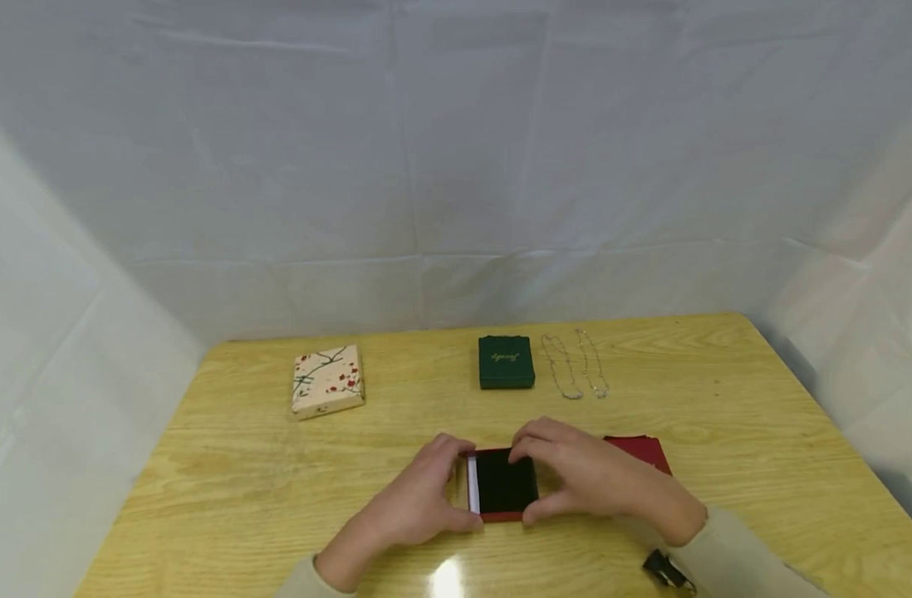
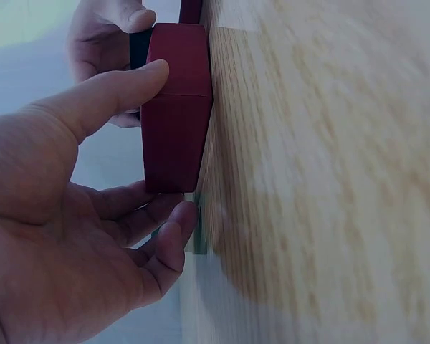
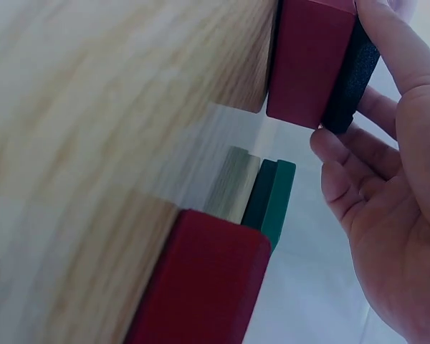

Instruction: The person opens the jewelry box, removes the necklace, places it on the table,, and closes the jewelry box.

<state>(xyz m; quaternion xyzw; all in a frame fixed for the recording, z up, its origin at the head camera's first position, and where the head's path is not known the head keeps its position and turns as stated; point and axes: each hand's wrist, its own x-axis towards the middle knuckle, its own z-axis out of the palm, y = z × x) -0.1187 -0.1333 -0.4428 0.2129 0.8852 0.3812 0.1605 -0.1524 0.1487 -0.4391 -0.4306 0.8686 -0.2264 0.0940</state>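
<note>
A small red jewelry box base (image 1: 503, 517) stands on the table between both hands. My left hand (image 1: 419, 496) grips its left end, thumb on the near side and fingers on the far side. My right hand (image 1: 576, 471) pinches the black padded insert (image 1: 505, 482) between thumb and fingers. In the right wrist view the insert (image 3: 352, 75) stands partly above the red box wall (image 3: 308, 64). A white strip of the box's inside (image 1: 474, 484) shows at the insert's left. Right of the box lies a red lid (image 1: 643, 453), partly hidden by my right arm.
At the back stand a green jewelry box (image 1: 506, 363) and, further left, a floral-patterned box (image 1: 327, 382). Two thin chains, one (image 1: 564, 370) beside the other (image 1: 591, 363), lie right of the green box. A black object (image 1: 667, 570) is by my right sleeve.
</note>
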